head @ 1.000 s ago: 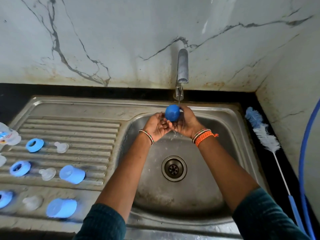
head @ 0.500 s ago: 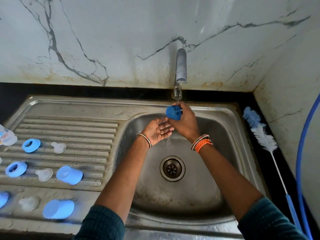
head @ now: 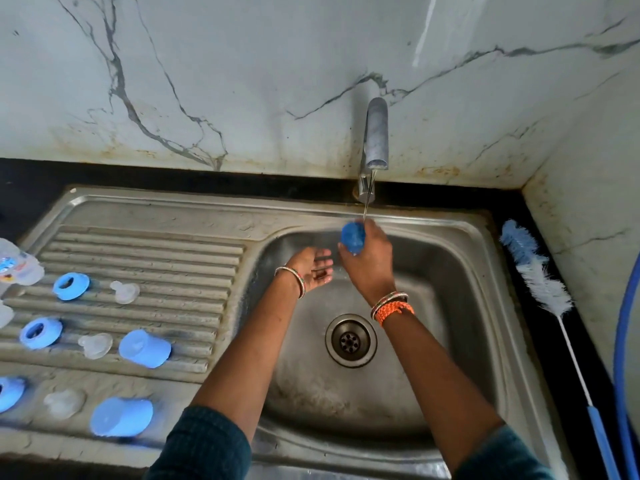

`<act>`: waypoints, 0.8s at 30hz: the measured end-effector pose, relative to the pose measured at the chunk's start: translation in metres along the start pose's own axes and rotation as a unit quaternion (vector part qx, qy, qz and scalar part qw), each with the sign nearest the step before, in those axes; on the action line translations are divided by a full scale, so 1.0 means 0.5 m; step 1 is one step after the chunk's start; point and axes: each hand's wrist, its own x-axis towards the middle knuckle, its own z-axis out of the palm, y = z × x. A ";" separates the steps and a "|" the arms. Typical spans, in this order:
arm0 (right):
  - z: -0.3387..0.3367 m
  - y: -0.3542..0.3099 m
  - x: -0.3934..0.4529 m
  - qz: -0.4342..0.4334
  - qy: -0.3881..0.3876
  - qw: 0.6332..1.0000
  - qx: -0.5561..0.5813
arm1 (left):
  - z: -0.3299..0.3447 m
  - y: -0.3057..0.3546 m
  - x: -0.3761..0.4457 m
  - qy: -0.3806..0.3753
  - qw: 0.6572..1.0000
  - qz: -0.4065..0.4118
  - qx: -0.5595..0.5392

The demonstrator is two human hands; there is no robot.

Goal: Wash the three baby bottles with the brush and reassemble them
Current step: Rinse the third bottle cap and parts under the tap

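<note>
Right hand (head: 370, 261) gripping one blue cap (head: 352, 236) under tap stream centre frame, left hand (head: 311, 268) open-palmed beside, two caps (head: 144, 348), three rings (head: 71, 286), three teats (head: 125, 292) lower left, one brush (head: 540, 285) right edge.

We can read no text, brand, number or sign anywhere. The only printing we find is on the bottle (head: 19, 263), which lies at the far left of the sink (head: 485, 306): a blue and red patch, too blurred for us to make out any letters.
</note>
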 end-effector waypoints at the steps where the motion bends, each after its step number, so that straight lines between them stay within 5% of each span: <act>1: 0.001 -0.007 0.008 -0.005 -0.005 1.000 -0.001 | -0.005 0.002 0.001 0.011 1.000 0.000 0.001; 4: -0.008 -0.021 0.017 0.068 -0.092 0.993 0.001 | -0.005 0.004 -0.009 0.009 1.000 0.001 0.002; 6: -0.024 -0.047 0.031 0.148 -0.097 0.973 0.150 | -0.001 0.013 -0.018 -0.012 0.999 0.029 -0.005; 7: -0.034 -0.063 0.041 0.211 -0.097 0.933 0.275 | 0.003 0.019 -0.025 -0.027 0.999 0.040 -0.018; 9: -0.059 -0.089 0.052 0.332 -0.131 0.797 0.487 | 0.012 0.029 -0.049 -0.060 0.995 0.056 -0.058; 11: -0.078 -0.095 0.048 0.383 -0.178 0.748 0.512 | 0.021 0.042 -0.077 -0.083 0.988 0.082 -0.100; 14: -0.075 -0.099 0.025 0.394 -0.217 0.783 0.431 | 0.017 0.042 -0.103 -0.115 0.984 0.129 -0.052; 19: -0.058 -0.129 -0.013 0.391 -0.165 0.842 0.333 | -0.011 0.020 -0.137 -0.144 0.980 0.135 0.006; 24: -0.028 -0.159 -0.035 0.197 -0.145 0.969 0.027 | -0.055 0.013 -0.166 -0.108 0.987 0.108 -0.040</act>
